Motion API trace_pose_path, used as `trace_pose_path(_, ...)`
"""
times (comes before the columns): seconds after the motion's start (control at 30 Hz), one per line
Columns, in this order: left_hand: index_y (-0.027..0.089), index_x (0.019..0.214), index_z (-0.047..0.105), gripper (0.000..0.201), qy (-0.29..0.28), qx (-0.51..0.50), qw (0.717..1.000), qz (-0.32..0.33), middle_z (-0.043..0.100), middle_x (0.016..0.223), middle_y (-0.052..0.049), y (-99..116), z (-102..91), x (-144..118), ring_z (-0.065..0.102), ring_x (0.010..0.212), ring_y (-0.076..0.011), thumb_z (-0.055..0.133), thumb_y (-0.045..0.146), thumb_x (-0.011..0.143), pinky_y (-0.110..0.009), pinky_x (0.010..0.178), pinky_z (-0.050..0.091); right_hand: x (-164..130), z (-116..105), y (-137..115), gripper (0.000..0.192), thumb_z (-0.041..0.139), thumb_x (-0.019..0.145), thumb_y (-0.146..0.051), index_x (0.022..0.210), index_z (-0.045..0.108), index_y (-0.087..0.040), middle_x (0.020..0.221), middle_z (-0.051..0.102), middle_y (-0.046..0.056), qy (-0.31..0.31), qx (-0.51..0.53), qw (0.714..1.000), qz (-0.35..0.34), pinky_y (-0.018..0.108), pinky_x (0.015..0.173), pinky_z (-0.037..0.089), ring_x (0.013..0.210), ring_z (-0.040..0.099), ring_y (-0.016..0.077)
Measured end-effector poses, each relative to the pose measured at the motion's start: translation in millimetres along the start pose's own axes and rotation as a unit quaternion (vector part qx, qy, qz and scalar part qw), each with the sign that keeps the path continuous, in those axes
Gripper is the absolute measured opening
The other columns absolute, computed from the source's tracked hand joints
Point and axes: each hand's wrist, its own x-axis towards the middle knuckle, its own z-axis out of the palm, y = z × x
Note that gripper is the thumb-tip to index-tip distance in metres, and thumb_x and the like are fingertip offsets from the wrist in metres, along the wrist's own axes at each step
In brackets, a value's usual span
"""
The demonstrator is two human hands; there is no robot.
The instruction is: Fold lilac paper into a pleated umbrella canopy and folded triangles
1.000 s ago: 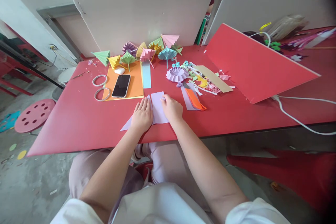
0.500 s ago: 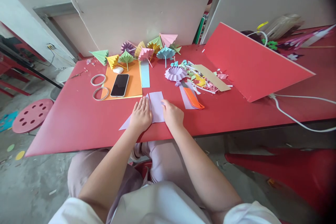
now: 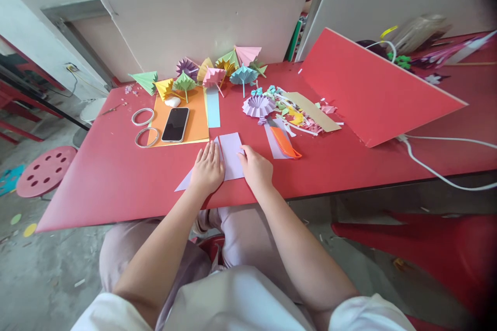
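A lilac sheet of paper (image 3: 231, 155) lies partly folded on the red table (image 3: 116, 176), near its front edge. My left hand (image 3: 208, 169) rests flat on the sheet's left part, fingers together and stretched out. My right hand (image 3: 255, 168) presses the sheet's right edge with curled fingers, the fingertips on the paper. Neither hand lifts the sheet off the table.
Behind the sheet lie an orange sheet (image 3: 196, 121) with a black phone (image 3: 176, 124), two tape rings (image 3: 142, 116), a blue strip (image 3: 213, 107), several paper umbrellas (image 3: 212, 73), a lilac fan (image 3: 258, 106), paper scraps, an orange comb-like tool (image 3: 284, 143), a slanted red board (image 3: 373, 90) and a white cable (image 3: 435, 173).
Both hands stay on the lilac sheet with hardly any movement; my right fingertips have shifted slightly along its right edge. The view has tilted a little.
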Motion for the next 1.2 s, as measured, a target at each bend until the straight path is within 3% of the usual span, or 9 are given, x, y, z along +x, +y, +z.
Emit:
trace_pose_path(0.13,0.001,0.136,0.033,0.051,0.010,-0.007,1.000,0.002,0.031,0.145,-0.018,0,-1.1,0,0.025,0.136,-0.0261,0.027,0.024,0.091,-0.041,0.110,0.024,-7,-7,1,0.038,0.039,0.091,-0.042,0.121,0.052,-0.023,0.091,0.071,0.004,0.004,0.012,1.000,0.016,0.025,0.055,0.037,0.076,0.065,0.0191)
trace_pose_path(0.27,0.002,0.136,0.034,0.050,0.000,-0.014,1.000,0.013,0.034,0.143,-0.018,0,-1.4,0,0.028,0.134,-0.0265,0.024,0.024,0.092,-0.042,0.109,0.026,-18,-6,7,0.038,0.044,0.089,-0.038,0.121,0.053,-0.021,0.084,0.070,0.004,0.004,0.016,1.000,0.002,0.025,0.056,0.037,0.073,0.064,0.0189)
trace_pose_path(0.47,0.002,0.137,0.031,0.052,0.004,-0.012,1.000,0.022,0.032,0.144,-0.018,-1,2.1,-1,0.025,0.135,-0.0259,0.026,0.025,0.091,-0.042,0.110,0.024,-28,4,14,0.032,0.046,0.087,-0.025,0.117,0.058,-0.020,0.085,0.070,0.008,0.029,0.017,0.998,-0.055,0.028,0.069,0.043,0.079,0.062,0.0198)
trace_pose_path(0.7,0.001,0.138,0.029,0.052,-0.005,-0.018,0.999,0.026,0.031,0.145,-0.019,-1,0.1,-1,0.024,0.136,-0.0262,0.026,0.025,0.091,-0.043,0.110,0.023,-29,5,21,0.031,0.044,0.087,-0.021,0.113,0.060,-0.016,0.089,0.070,0.009,0.042,0.051,0.995,-0.069,0.030,0.074,0.045,0.083,0.062,0.0205)
trace_pose_path(0.93,0.012,0.123,0.049,0.039,0.035,-0.054,0.997,0.031,0.053,0.126,-0.016,-1,-10.5,-4,0.045,0.122,-0.0262,0.036,0.019,0.087,-0.041,0.101,0.039,-33,5,25,0.028,0.039,0.089,-0.019,0.100,0.065,-0.018,0.090,0.068,0.007,0.065,0.125,0.984,-0.108,0.027,0.077,0.046,0.086,0.062,0.0179)
trace_pose_path(1.1,0.013,0.117,0.051,0.034,0.044,-0.039,0.998,0.026,0.048,0.133,-0.015,-1,-7.7,-5,0.043,0.125,-0.0268,0.036,0.023,0.088,-0.042,0.102,0.037,-23,-23,43,0.030,0.036,0.091,-0.024,0.095,0.066,-0.021,0.087,0.069,0.007,0.143,0.155,0.965,-0.153,0.027,0.078,0.049,0.084,0.063,0.0166)
trace_pose_path(1.2,0.010,0.115,0.052,0.034,0.041,-0.032,0.998,0.036,0.045,0.136,-0.017,-1,-5.2,-5,0.037,0.130,-0.0268,0.036,0.023,0.088,-0.042,0.106,0.033,-9,-63,55,0.027,0.041,0.090,-0.026,0.092,0.067,-0.022,0.086,0.069,0.007,0.270,0.133,0.940,-0.163,0.031,0.077,0.050,0.083,0.064,0.0178)
